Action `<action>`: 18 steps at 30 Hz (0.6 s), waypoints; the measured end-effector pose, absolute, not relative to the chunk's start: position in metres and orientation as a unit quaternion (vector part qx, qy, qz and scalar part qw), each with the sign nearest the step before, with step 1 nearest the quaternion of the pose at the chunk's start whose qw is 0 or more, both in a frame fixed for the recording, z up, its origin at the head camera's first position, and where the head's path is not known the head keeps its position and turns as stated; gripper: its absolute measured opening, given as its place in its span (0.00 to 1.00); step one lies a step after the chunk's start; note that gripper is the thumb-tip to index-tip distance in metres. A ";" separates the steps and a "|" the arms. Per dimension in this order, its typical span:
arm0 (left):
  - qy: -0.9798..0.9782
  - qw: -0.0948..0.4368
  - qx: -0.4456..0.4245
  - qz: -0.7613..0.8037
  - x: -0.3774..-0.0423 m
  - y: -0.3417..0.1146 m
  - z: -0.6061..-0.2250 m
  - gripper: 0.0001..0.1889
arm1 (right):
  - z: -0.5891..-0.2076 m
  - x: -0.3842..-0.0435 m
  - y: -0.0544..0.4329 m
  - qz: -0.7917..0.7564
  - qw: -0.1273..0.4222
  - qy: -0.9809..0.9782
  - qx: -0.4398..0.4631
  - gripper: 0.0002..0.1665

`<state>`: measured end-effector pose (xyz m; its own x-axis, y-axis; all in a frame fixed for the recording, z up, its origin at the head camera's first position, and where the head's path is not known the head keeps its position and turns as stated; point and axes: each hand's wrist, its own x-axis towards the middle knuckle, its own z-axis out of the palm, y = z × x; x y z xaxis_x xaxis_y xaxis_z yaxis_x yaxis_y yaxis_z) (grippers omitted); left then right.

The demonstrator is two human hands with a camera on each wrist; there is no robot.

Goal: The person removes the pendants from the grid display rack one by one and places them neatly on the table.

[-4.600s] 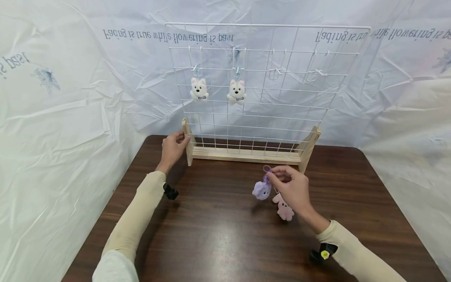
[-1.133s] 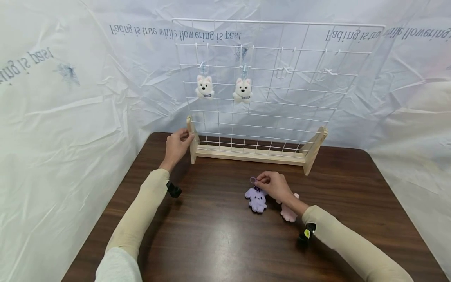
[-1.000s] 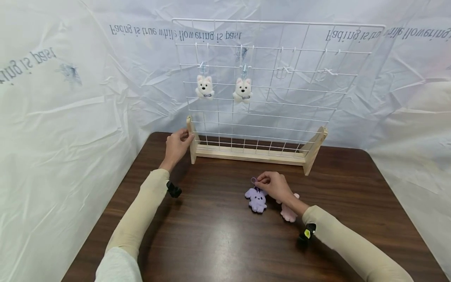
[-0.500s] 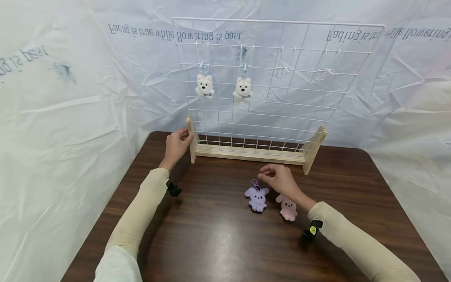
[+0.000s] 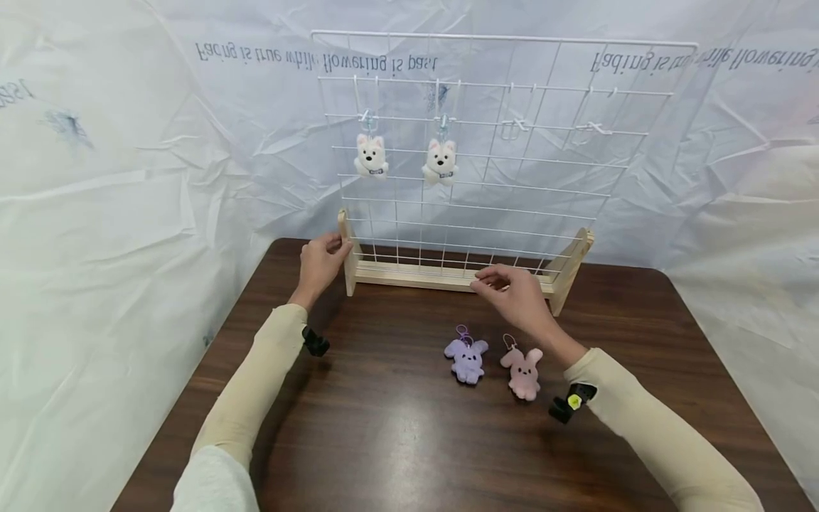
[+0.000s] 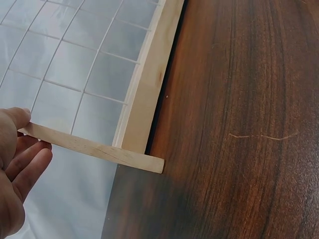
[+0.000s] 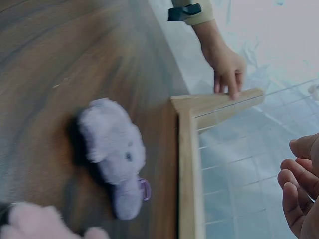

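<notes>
One purple bunny keychain [image 5: 467, 363] lay on the brown table [image 5: 358, 427], near a pink bunny keychain [image 5: 525, 377], at the latter's nine o'clock. At twelve o'clock from the pink one, clear of both keychains, the right hand [image 5: 517, 300] was free, its fingers loosely bent, in front of the low edge of the wire rack [image 5: 544, 161]. The left hand [image 5: 321, 263] pinched the wooden upright [image 6: 94, 148] at the rack's nine o'clock end. Two white dog plushes [image 5: 441, 162] hung from the rack, between ten and eleven o'clock from the right hand.
</notes>
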<state>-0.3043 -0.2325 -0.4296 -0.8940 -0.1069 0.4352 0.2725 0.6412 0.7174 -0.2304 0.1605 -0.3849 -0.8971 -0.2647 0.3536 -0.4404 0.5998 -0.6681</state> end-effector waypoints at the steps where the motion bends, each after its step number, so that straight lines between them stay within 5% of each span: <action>1: -0.878 0.225 -0.047 -0.421 -0.304 -0.233 -0.429 0.20 | -0.381 -0.231 0.159 0.401 0.117 -0.887 0.196 0.14; 18: -0.878 0.213 -0.050 -0.425 -0.306 -0.234 -0.427 0.18 | -0.317 -0.253 0.132 0.426 0.200 -0.861 0.194 0.17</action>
